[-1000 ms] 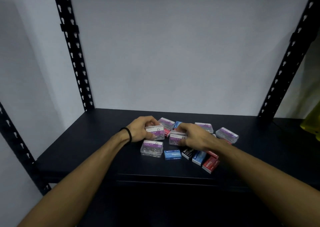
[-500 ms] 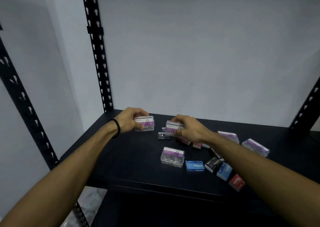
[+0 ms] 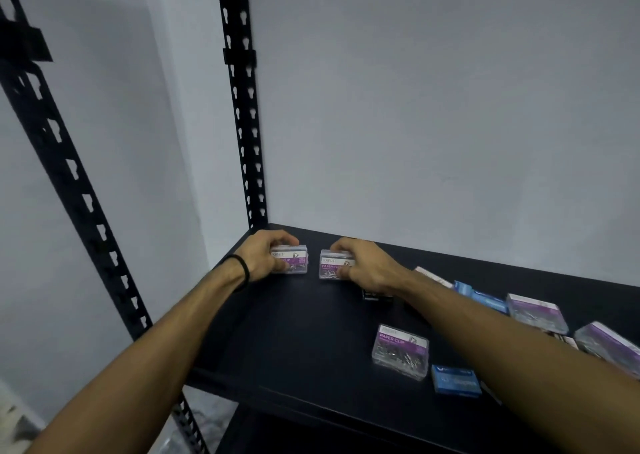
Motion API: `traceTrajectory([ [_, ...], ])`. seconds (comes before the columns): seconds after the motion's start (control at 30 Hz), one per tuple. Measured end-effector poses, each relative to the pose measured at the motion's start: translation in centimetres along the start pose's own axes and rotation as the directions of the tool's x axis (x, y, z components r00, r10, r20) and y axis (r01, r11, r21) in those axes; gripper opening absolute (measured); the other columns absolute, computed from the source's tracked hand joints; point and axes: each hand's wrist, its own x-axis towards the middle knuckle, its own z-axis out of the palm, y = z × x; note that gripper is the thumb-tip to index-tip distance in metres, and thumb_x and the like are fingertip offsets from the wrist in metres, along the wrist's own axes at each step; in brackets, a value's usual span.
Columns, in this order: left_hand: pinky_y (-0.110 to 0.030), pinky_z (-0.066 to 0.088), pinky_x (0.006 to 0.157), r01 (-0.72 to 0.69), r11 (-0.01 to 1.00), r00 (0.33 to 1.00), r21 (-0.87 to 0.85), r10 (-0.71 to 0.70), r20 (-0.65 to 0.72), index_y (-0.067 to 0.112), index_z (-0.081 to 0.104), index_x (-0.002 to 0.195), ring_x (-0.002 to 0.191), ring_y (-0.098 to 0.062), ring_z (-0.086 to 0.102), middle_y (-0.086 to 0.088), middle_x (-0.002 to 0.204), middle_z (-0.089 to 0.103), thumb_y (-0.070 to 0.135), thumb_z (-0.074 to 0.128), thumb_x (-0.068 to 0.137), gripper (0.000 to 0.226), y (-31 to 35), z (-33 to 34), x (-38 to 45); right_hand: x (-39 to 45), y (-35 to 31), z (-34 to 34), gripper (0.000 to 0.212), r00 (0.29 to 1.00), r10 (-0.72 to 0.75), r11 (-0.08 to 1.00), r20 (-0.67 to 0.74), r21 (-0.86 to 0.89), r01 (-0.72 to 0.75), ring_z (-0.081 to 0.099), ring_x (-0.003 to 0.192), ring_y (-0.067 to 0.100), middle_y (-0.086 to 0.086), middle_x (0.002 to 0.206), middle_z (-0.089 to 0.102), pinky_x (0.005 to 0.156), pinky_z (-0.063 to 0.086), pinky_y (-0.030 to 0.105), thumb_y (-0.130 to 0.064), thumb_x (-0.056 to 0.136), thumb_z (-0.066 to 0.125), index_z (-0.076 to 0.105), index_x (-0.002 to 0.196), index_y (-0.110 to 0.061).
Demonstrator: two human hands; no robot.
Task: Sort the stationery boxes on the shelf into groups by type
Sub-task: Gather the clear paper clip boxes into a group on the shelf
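My left hand [image 3: 264, 258] grips a clear paper clip box with a purple label [image 3: 293, 260] at the back left corner of the black shelf [image 3: 294, 342]. Just to its right, my right hand [image 3: 367, 267] grips a second, matching paper clip box [image 3: 330, 269]; a small gap separates the two boxes. A third paper clip box [image 3: 400, 352] lies alone near the front. Two more clear paper clip boxes [image 3: 536, 313] [image 3: 609, 344] sit at the right. Blue staple boxes lie at the front [image 3: 455, 379] and behind my right forearm [image 3: 485, 297]. A black staple box [image 3: 377, 296] peeks out under my right wrist.
Black perforated uprights stand at the back left corner [image 3: 242, 107] and the front left [image 3: 65, 162]. A pale wall closes the back and left side. The shelf's front edge [image 3: 329, 401] runs below my forearms, with floor visible at the lower left.
Both hands have carried their paper clip boxes leftwards, away from the pile, to the back left corner of the shelf. The view has swung left too.
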Motion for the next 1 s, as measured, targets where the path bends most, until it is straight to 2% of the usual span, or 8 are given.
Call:
traceTrajectory([
  [0.2,-0.013,0.047,0.074,-0.016,1.0,1.0,0.018,0.016,-0.018,0.033,0.065,0.103,0.088,-0.003,0.064,0.01,0.099,0.067,0.005,0.078,0.074,0.042,-0.8,-0.1,0.7,2.1,0.3,0.5,0.04,1.0,0.002,1.0,-0.004,-0.009,-0.002,0.06,0.098,0.012,-0.004,0.115,0.064,0.087,0.051,0.028,-0.018,0.087,0.069,0.058,0.125,-0.024],
  [0.47,-0.02,0.051,0.082,-0.02,0.999,0.999,0.032,0.021,-0.024,0.032,0.062,0.104,0.09,-0.005,0.062,0.01,0.101,0.065,0.007,0.078,0.076,0.041,-1.4,0.0,1.5,3.7,0.4,1.0,0.046,1.0,-0.022,0.999,-0.003,-0.028,0.022,0.056,0.102,0.013,0.004,0.125,0.061,0.08,0.041,0.02,-0.016,0.089,0.069,0.055,0.133,-0.02],
  [0.6,-0.025,0.052,0.085,-0.02,0.999,1.0,0.042,0.021,-0.014,0.031,0.061,0.105,0.093,-0.007,0.062,0.009,0.104,0.064,0.007,0.077,0.077,0.041,-1.5,0.0,1.7,4.0,0.6,1.1,0.048,1.0,-0.023,0.999,0.004,-0.037,0.023,0.054,0.102,0.012,0.006,0.129,0.06,0.08,0.041,0.02,-0.017,0.09,0.069,0.053,0.136,-0.019],
  [0.7,-0.024,0.052,0.085,-0.019,0.999,1.0,0.045,0.019,-0.013,0.03,0.06,0.107,0.092,-0.007,0.063,0.007,0.104,0.064,0.007,0.077,0.076,0.043,-1.7,0.0,1.8,4.1,0.7,1.1,0.05,1.0,-0.027,0.999,-0.001,-0.041,0.027,0.054,0.104,0.012,0.006,0.13,0.058,0.081,0.042,0.019,-0.018,0.09,0.069,0.052,0.137,-0.019],
  [0.8,-0.025,0.052,0.088,-0.005,0.999,1.0,0.035,0.006,-0.013,0.028,0.057,0.115,0.092,-0.004,0.063,0.008,0.104,0.064,0.007,0.079,0.075,0.05,-1.9,0.1,1.8,3.9,0.7,1.1,0.058,1.0,-0.014,0.998,-0.021,-0.064,0.013,0.052,0.115,0.019,0.007,0.133,0.051,0.094,0.046,0.029,-0.023,0.09,0.069,0.046,0.143,-0.022],
  [0.87,-0.027,0.052,0.091,-0.003,0.999,1.0,0.037,0.004,-0.013,0.028,0.054,0.122,0.093,-0.006,0.062,0.007,0.107,0.062,0.009,0.08,0.074,0.058,-1.9,0.2,1.8,3.5,0.7,0.9,0.066,0.999,-0.006,0.996,-0.045,-0.085,0.002,0.048,0.121,0.022,0.007,0.133,0.047,0.103,0.043,0.037,-0.027,0.089,0.069,0.039,0.148,-0.023],
  [1.0,-0.021,0.047,0.088,-0.012,0.994,0.998,0.105,0.018,-0.056,0.029,0.047,0.133,0.101,-0.009,0.056,0.003,0.121,0.05,0.02,0.082,0.072,0.071,-1.8,-0.1,1.5,2.3,1.0,-0.2,0.069,0.995,-0.023,0.996,-0.101,-0.087,0.014,0.045,0.124,0.023,0.007,0.134,0.046,0.106,0.04,0.038,-0.029,0.089,0.069,0.037,0.149,-0.021],
])
